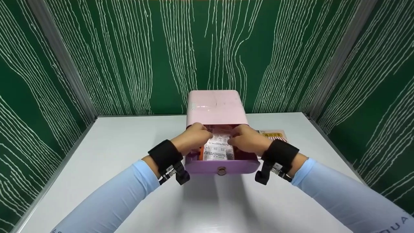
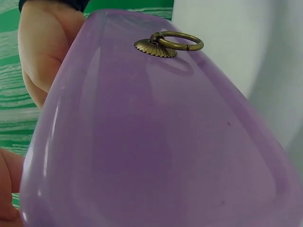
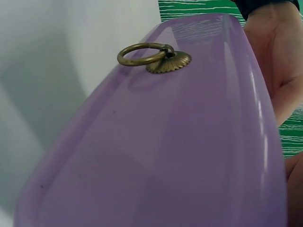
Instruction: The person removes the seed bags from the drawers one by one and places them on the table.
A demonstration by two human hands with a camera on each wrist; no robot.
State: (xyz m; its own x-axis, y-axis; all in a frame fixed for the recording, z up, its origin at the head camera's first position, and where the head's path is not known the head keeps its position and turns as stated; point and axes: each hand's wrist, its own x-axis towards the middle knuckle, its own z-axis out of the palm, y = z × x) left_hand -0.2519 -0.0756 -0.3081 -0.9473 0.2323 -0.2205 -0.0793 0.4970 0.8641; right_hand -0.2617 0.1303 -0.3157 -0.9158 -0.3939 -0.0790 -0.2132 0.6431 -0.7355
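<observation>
A pink box (image 1: 215,106) stands with its purple drawer (image 1: 207,167) pulled out toward me. Inside the drawer lies a silver foil pack (image 1: 219,149) covered with small dark print, resembling the back of a blister pack. My left hand (image 1: 195,138) pinches its left edge near the far end; my right hand (image 1: 247,139) pinches the right edge, thumb on the foil. An orange item (image 1: 201,153) shows beside the pack's left edge. In both wrist views the drawer front (image 2: 132,132) (image 3: 184,137) hides most of the fingers and the contents.
A brass ring pull (image 1: 221,171) hangs on the drawer front. Behind my right hand, a packet with yellow and red-striped print (image 1: 274,134) lies on the white table (image 1: 129,145). Green walls with white lines (image 1: 213,48) enclose the back and sides.
</observation>
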